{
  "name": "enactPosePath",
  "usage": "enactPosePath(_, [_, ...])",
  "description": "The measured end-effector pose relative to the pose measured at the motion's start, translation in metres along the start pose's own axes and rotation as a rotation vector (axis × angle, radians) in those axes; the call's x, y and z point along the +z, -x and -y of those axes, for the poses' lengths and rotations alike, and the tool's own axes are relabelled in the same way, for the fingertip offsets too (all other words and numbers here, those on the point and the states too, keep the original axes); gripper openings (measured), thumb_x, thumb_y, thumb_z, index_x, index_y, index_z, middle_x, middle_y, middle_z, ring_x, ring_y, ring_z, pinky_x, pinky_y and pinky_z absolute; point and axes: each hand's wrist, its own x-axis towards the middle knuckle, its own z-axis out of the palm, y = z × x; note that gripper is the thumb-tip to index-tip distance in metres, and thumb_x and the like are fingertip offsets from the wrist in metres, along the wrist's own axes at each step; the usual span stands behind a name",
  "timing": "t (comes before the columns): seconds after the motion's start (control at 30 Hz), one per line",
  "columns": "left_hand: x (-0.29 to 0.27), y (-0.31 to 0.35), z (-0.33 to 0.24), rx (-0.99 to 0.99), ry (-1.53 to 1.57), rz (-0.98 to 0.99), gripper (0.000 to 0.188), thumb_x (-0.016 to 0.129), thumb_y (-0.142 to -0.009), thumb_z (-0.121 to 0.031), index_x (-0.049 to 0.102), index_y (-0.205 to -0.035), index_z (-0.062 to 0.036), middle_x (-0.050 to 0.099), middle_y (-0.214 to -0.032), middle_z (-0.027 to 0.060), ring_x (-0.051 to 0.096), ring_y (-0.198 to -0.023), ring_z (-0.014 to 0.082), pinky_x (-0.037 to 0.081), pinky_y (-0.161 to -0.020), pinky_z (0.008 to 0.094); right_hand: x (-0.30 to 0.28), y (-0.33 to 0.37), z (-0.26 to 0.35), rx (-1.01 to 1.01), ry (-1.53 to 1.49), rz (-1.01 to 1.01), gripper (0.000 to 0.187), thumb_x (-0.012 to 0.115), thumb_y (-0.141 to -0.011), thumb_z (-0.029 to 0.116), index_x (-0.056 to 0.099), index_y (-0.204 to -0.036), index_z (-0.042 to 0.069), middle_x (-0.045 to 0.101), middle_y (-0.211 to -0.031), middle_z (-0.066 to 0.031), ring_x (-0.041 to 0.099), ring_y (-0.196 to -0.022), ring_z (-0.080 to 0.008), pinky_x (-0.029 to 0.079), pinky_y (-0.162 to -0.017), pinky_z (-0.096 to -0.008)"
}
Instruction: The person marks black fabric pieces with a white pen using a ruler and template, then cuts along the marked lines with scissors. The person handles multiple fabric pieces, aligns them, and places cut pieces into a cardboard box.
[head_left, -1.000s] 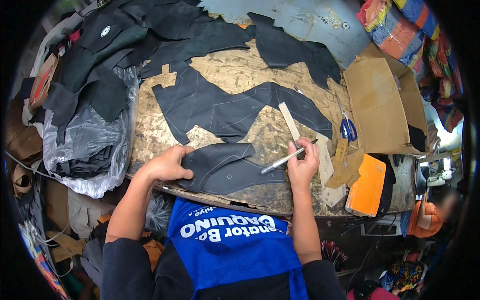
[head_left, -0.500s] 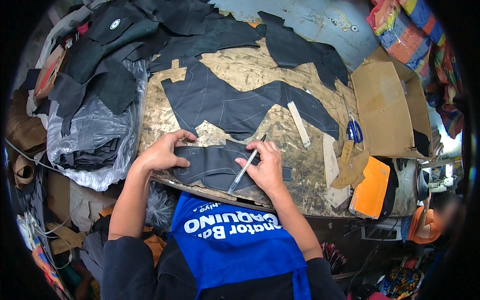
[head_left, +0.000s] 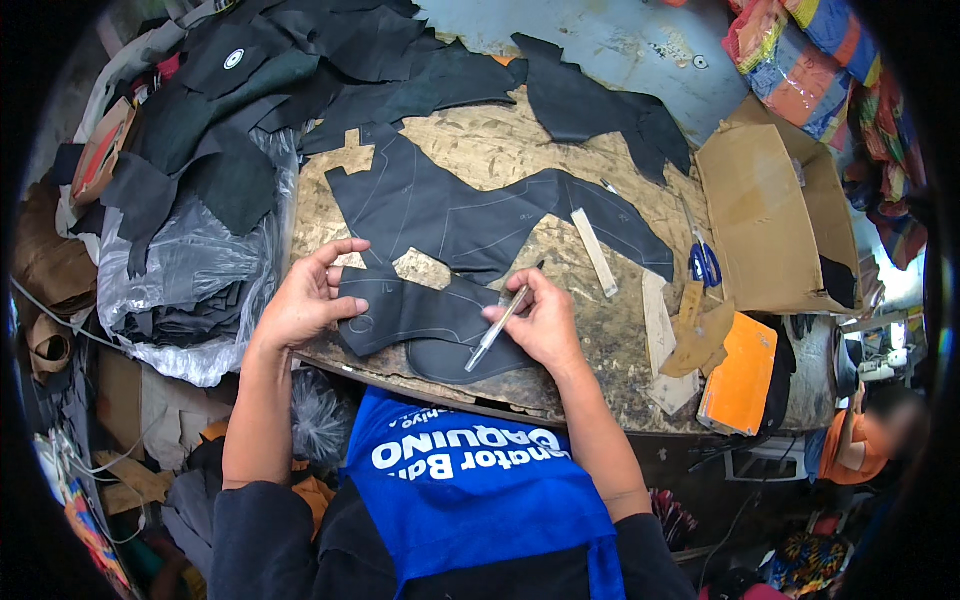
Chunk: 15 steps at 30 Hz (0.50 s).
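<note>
A black leather piece (head_left: 415, 312) with pale drawn outlines lies near the front edge of the worktable. It partly covers another dark piece (head_left: 465, 362). My left hand (head_left: 308, 300) is open at its left end, the thumb at the leather's edge and the fingers curved apart above. A clear-barrelled pen (head_left: 487, 345) slants down out of my right hand (head_left: 540, 322), which is closed around it at the leather's right end. Just beyond both hands a larger marked leather sheet (head_left: 490, 225) lies flat; whether it touches the nearer piece is hard to tell.
Blue-handled scissors (head_left: 705, 262), a pale strip (head_left: 595, 252), tan templates (head_left: 700, 340) and an orange board (head_left: 740, 375) lie to the right. A cardboard box (head_left: 765, 200) stands behind them. Leather scraps (head_left: 350, 55) and a plastic bag (head_left: 200, 310) crowd the left. Another person (head_left: 850, 440) is far right.
The near leather piece lies differently, showing other outlines, with the dark piece sticking out below it. My left fingers have spread and lifted off. The pen stays in my right hand.
</note>
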Motion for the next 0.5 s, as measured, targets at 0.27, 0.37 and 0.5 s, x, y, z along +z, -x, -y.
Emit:
enactPosePath(0.27, [0.000,-0.001,0.008,0.122,-0.646,-0.192,0.024,0.064,-0.074,0.009,0.069,-0.097,0.0011,0.065,-0.086,0.0057,0.061,-0.076,0.0088,0.049,-0.066,0.0215,0.012,0.004,0.005,-0.091,-0.020,0.003,0.030,0.080,-0.064,0.007,0.057,-0.083,0.008,0.056,-0.076,-0.0010,0.054,-0.073,-0.0146,0.045,-0.068,-0.0293])
enactPosePath(0.37, [0.003,0.006,0.001,0.163,-0.463,-0.200,0.021,0.067,-0.073,0.008,0.069,-0.094,0.0054,0.065,-0.086,0.0061,0.060,-0.075,0.0099,0.050,-0.064,0.0226,-0.003,0.001,0.010,0.028,-0.543,-0.021,0.028,0.072,-0.071,-0.008,0.054,-0.086,0.007,0.051,-0.075,0.0036,0.052,-0.066,-0.0035,0.045,-0.061,-0.0203])
enactPosePath(0.5, [0.013,0.011,-0.014,0.122,-0.026,-0.094,0.039,0.071,-0.068,0.011,0.062,-0.106,0.0089,0.062,-0.091,0.0056,0.060,-0.079,0.0122,0.051,-0.072,0.0235,-0.044,0.008,0.026,0.093,-0.873,0.007,0.033,0.073,-0.070,-0.010,0.053,-0.091,0.004,0.052,-0.082,-0.0001,0.053,-0.068,-0.0050,0.048,-0.059,-0.0193])
